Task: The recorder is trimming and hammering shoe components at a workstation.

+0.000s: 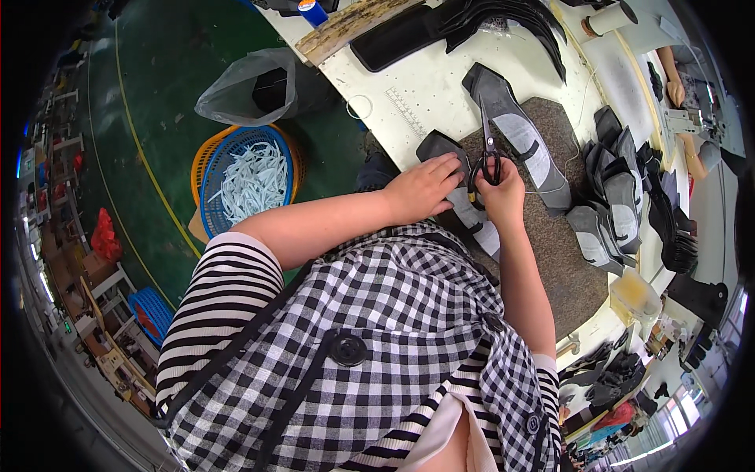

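My right hand (505, 193) is closed around the black handles of a pair of scissors (486, 130), whose blades point away from me, toward the far side of the table. To its left, my left hand (425, 189) lies with its fingers stretched out on a dark grey, shaped material piece (464, 208) with a pale patch at its near end. A similar grey piece (523, 138) with a white panel and a small black strip lies just beyond and right of the scissors. Both pieces rest on a speckled brown-grey mat (554, 259).
Several more grey and black pieces (617, 193) are heaped on the right. Black curved strips (503, 20) lie at the far edge beside a wooden board (354, 31). On the left floor stand a blue basket (206, 185) of white strips and a clear plastic bag (228, 94).
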The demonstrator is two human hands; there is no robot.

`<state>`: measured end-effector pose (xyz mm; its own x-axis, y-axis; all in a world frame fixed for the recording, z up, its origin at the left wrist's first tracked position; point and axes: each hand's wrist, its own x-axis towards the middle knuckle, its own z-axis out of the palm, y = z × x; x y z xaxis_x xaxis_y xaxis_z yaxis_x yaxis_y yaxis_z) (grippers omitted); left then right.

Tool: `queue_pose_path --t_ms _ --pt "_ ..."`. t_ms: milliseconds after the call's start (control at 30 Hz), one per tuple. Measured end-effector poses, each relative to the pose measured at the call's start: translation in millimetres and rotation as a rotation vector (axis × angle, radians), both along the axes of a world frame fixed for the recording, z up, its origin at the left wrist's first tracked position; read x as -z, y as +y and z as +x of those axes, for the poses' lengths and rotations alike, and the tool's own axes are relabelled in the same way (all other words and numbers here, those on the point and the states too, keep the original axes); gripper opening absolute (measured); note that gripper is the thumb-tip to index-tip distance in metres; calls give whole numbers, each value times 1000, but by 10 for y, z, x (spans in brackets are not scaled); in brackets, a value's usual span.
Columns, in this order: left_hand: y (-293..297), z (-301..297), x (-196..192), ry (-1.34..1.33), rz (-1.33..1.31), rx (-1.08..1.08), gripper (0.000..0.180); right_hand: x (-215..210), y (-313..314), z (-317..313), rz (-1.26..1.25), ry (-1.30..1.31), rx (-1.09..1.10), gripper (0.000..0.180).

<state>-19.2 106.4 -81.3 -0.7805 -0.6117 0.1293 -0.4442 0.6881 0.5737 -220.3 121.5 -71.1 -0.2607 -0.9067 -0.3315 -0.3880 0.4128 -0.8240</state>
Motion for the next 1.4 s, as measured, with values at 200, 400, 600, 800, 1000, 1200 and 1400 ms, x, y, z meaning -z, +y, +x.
queue_pose_path --t_ms 200,400,600,800,1000,1200,1400 --pt "-9 -25 -47 -120 -83 43 58 -90 -32 26 27 27 -24 26" --pt "-16 -55 -56 -205 -157 89 58 -232 34 8 14 92 -69 29" --pt "0 -96 -122 -240 -145 62 58 -764 535 -151 83 554 -190 34" --pt "-14 -103 -137 -235 -158 47 59 -776 1023 -247 45 441 23 29" --pt "-12 -140 -196 -219 -144 43 63 -714 991 -263 88 334 147 28" --pt "-59 -171 -252 -277 -195 85 53 -509 952 -334 132 323 238 31" --pt "-74 -153 -287 -301 -228 78 51 -400 966 -305 102 276 326 30"
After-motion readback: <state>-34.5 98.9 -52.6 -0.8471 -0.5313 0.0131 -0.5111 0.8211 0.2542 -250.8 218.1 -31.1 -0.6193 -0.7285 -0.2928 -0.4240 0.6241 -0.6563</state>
